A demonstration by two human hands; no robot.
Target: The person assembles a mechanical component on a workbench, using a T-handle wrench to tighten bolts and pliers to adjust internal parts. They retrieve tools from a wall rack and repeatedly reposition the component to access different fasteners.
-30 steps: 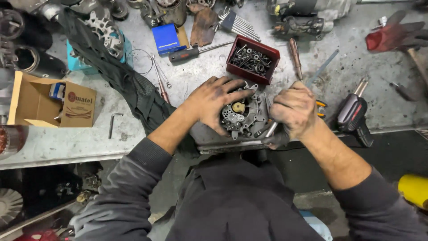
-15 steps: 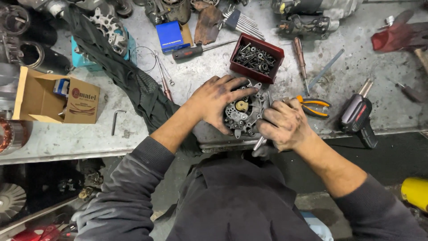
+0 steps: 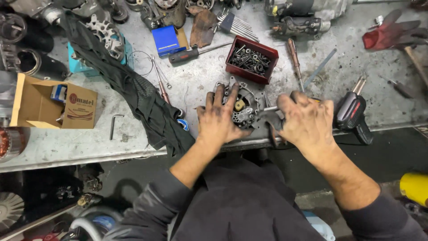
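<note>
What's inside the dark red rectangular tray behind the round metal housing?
The dark red rectangular tray holds a heap of dark bolts, nuts and washers. The heap covers the tray's floor, so anything beneath stays hidden.

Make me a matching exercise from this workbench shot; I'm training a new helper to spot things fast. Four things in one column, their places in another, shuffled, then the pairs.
Things:
1. red tray of bolts
2. cardboard box
3. black power tool
4. round metal housing

Places:
A. at the bench's left end
B. between the left hand and the right hand
C. right of the right hand, near the bench edge
D. just beyond the housing, farther from the person

Pairs: 1-D, 2-A, 3-C, 4-B
</note>
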